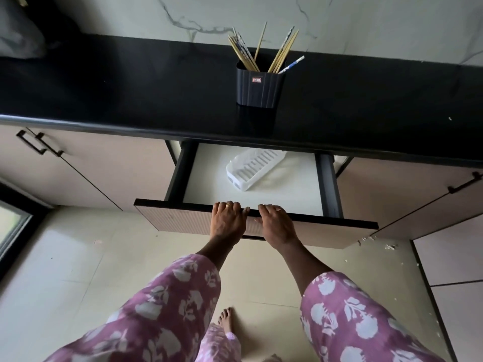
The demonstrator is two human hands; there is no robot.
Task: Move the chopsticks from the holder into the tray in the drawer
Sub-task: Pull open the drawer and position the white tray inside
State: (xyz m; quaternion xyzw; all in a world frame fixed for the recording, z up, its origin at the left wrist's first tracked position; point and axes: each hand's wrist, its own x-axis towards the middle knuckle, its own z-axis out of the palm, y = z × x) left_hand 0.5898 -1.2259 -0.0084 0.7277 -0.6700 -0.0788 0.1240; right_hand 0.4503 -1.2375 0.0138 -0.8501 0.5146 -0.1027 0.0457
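Note:
A dark ribbed holder [260,87] stands on the black countertop, with several wooden and patterned chopsticks [245,52] fanning out of its top. Below it a drawer [261,194] is pulled out. A white slotted plastic tray [254,167] lies at an angle near the drawer's back, with nothing in it. My left hand [226,220] and my right hand [274,226] both grip the top edge of the drawer front [167,218], fingers hooked over it.
The black countertop [130,95] runs across the view with a marble wall behind. Cupboard doors with black handles [39,143] flank the drawer. A grey cloth [18,30] sits at the far left. Pale floor tiles and my bare foot [226,318] lie below.

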